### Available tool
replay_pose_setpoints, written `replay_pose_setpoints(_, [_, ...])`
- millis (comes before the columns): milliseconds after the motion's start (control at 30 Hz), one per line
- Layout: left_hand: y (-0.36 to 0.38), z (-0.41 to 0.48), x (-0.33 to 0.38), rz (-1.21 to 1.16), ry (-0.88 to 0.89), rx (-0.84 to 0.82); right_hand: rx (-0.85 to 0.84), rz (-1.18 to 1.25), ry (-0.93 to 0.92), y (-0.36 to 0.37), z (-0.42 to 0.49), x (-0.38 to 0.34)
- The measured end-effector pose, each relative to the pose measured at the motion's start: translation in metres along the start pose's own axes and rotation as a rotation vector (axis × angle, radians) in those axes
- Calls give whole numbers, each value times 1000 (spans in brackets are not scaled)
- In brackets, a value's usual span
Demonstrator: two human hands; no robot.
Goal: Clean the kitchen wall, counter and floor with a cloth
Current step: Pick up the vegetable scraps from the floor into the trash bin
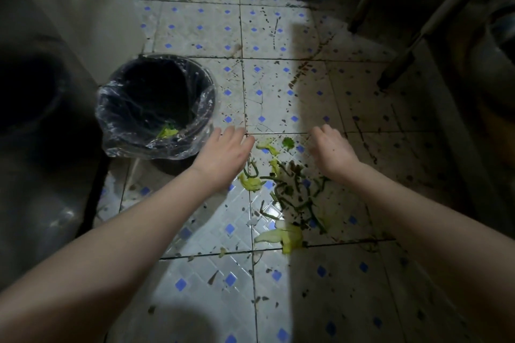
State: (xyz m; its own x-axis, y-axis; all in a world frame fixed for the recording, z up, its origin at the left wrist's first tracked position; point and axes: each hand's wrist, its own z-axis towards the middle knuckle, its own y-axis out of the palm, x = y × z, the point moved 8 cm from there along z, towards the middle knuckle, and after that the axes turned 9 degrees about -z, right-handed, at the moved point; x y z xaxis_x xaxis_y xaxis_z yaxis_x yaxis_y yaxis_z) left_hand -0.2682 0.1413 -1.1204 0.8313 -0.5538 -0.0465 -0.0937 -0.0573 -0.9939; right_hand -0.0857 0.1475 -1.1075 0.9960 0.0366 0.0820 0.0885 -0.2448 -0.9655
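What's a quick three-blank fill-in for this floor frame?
The left hand and right hand hover over vegetable scraps on tiles with small ____ diamonds. The bin stands beside the ____ hand. Its liner is clear ____.
Missing: blue; left; plastic.

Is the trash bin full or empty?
Almost empty: the bin stands upright, with only a few green scraps at its dark bottom.
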Motion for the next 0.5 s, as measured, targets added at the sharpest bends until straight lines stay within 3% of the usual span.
replay_pose_setpoints(233, [46, 14, 16, -84, 20, -118, -43, 168, 63, 34, 15, 18])
replay_pose_setpoints(500, [99, 24, 29, -106, 42, -252, -104, 191, 85, 70, 23, 24])
